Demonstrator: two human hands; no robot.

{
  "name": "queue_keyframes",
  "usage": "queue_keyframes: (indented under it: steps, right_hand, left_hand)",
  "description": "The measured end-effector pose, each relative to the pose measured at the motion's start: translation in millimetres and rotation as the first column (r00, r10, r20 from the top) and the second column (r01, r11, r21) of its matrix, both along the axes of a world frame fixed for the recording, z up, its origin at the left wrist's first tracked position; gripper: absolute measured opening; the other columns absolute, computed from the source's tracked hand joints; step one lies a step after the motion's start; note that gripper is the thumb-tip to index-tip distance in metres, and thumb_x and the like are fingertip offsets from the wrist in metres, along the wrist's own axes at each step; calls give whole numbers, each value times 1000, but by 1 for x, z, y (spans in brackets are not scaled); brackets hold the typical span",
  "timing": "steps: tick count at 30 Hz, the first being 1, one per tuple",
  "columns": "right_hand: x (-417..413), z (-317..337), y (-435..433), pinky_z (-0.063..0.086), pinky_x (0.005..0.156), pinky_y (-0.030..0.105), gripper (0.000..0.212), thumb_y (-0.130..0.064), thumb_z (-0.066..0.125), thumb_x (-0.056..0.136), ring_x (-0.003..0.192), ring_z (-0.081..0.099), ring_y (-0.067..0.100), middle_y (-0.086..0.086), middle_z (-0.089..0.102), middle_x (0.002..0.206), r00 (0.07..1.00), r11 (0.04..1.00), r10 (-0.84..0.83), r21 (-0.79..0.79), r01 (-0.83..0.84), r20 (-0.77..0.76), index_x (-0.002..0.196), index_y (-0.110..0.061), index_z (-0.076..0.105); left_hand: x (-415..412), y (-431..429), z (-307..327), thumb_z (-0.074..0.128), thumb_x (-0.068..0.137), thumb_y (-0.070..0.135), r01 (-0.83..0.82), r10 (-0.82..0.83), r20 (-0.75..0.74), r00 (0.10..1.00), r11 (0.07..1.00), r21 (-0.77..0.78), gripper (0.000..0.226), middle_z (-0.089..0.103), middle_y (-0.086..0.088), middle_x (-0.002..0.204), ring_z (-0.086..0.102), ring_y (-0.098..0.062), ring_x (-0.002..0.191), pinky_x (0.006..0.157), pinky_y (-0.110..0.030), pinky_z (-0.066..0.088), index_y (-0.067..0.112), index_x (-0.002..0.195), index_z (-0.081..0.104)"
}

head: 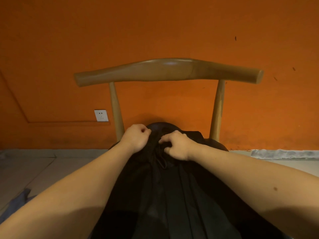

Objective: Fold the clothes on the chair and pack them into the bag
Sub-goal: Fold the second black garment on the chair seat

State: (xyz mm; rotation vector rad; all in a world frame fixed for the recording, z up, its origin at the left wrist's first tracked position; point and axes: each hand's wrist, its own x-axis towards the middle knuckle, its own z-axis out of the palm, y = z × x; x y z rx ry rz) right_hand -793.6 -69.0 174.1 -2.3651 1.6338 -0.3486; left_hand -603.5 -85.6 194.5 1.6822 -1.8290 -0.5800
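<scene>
Both the left hand (pixel 135 138) and the right hand (pixel 177 146) have fingers curled into bunched cloth at the far end of the black garment (pixel 172 195) on the chair (pixel 169 69). From the fingers, its length runs back toward the person; neither hand is nearer.
</scene>
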Motion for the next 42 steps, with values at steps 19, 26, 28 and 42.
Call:
queue_keyframes:
  steps: [19, 26, 28, 42]
  right_hand:
    - [50, 19, -18, 62, 71, 33, 25, -9, 51, 104, 98, 73, 29, 20, 68, 117, 463, 795, -558, 604, 58, 689, 127, -3, 58]
    - [35, 41, -24, 49, 55, 26, 54, -56, 50, 101, 76, 68, 23, 16, 66, 112, 364, 737, -639, 675, 35, 678, 116, -5, 56]
    - [22, 49, -23, 43, 53, 24, 49, -55, 57, 97, 67, 63, 19, 10, 62, 94, 370, 707, -672, 705, 61, 642, 110, -8, 56]
    - [-12, 25, -22, 44, 50, 31, 15, -18, 47, 100, 61, 45, 18, 7, 48, 77, 247, 695, -719, 663, 279, 649, 88, -11, 52]
  left_hand:
    - [19, 7, -5, 79, 82, 35, -177, 98, 242, 965, 928, 328, 47, 67, -12, 108, 66, -31, 99, 82, -36, 55, 3, 113, 63]
    - [-8, 9, 17, 73, 87, 21, 33, -22, -135, 991, 996, 80, 16, 60, 0, 78, 57, -18, 75, 65, -28, 43, 18, 84, 58]
    - [-20, 12, 25, 74, 89, 28, 97, -90, -165, 982, 995, 35, 17, 62, 4, 80, 57, -14, 73, 62, -27, 40, 18, 89, 61]
    - [6, 6, -7, 62, 97, 49, -96, 110, -33, 993, 953, 288, 60, 62, -17, 133, 60, -36, 118, 97, -41, 48, 2, 135, 55]
